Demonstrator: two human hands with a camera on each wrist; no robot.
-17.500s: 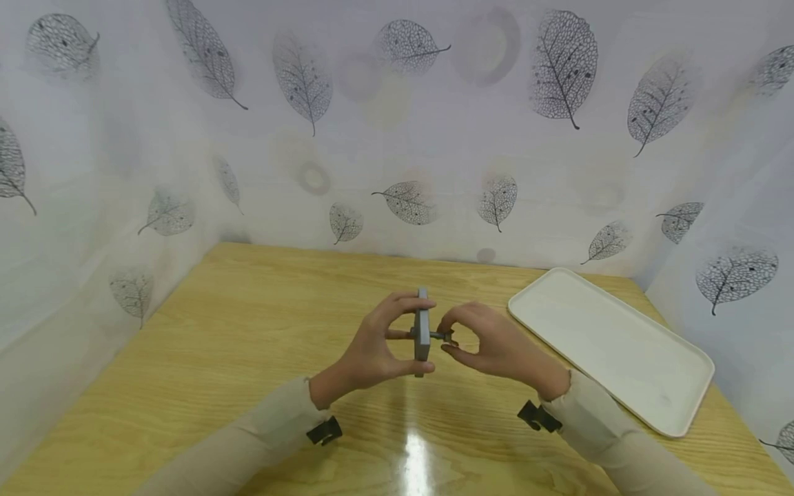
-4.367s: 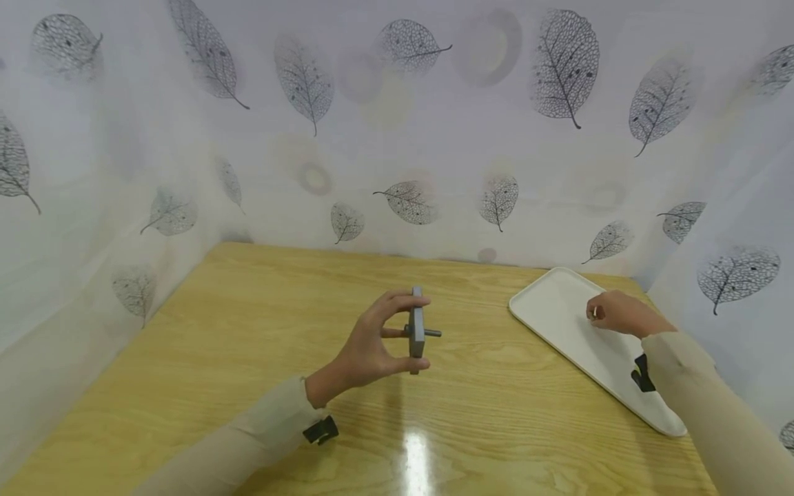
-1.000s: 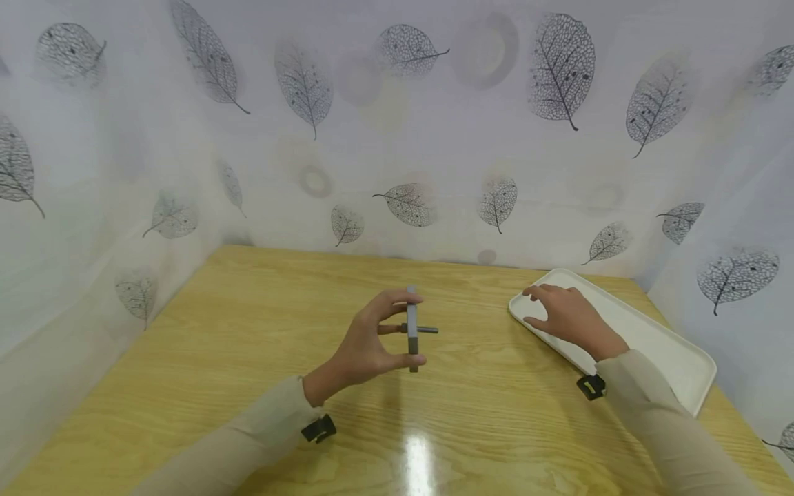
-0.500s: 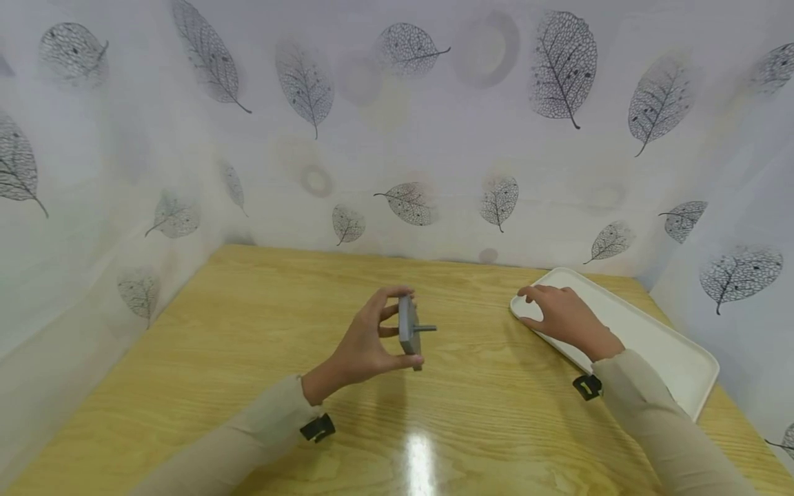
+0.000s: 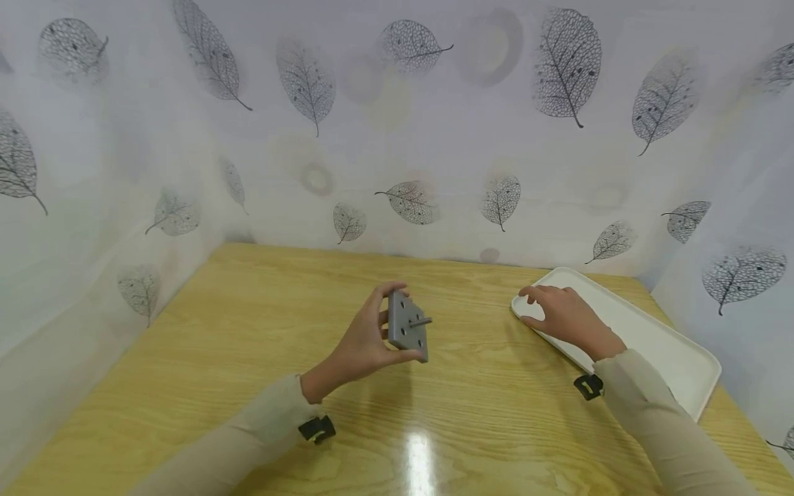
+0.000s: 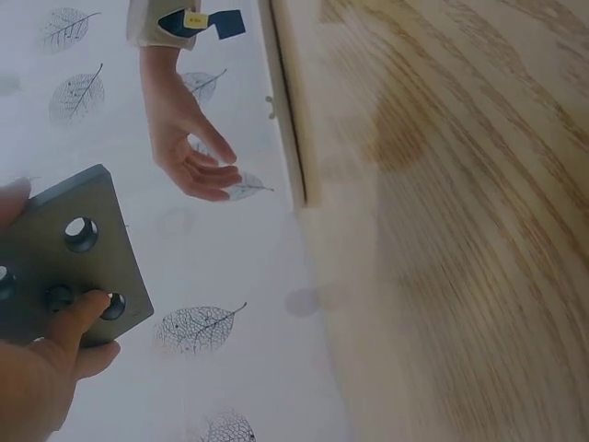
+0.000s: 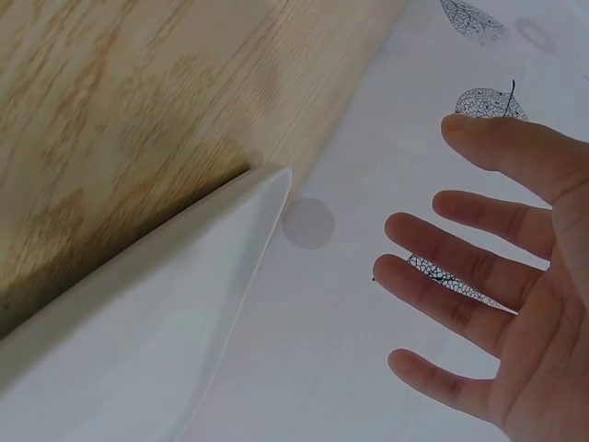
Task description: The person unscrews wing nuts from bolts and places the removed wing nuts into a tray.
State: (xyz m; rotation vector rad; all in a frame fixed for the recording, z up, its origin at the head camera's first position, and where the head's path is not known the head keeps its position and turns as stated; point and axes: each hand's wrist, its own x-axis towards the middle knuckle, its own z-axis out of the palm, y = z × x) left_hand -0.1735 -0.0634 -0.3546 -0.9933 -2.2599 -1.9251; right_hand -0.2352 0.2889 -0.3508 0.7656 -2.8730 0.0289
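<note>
My left hand point(image 5: 356, 344) grips a square grey plate point(image 5: 398, 318) by its upper and lower edges, above the table. Several round holes pierce the plate, and a bolt point(image 5: 424, 322) sticks out of its middle toward the right. Seen from behind in the left wrist view, the plate point(image 6: 115, 258) has a fingertip point(image 6: 90, 304) of that hand against it, near the centre. My right hand point(image 5: 567, 318) hovers over the tray's near-left end, holding nothing. Its fingers point(image 7: 460, 249) are spread and relaxed in the right wrist view.
A white rectangular tray point(image 5: 651, 344) lies slantwise on the right of the wooden table point(image 5: 279, 296). Something tiny point(image 6: 271, 107) shows at the tray's edge, too small to identify. Leaf-patterned cloth point(image 5: 397, 138) encloses the back and sides.
Earlier my right hand pinched a small piece at the bolt's end, then was over the tray. It then moved left and opened. Over the last second, the plate has turned its bolt-side face toward the head camera.
</note>
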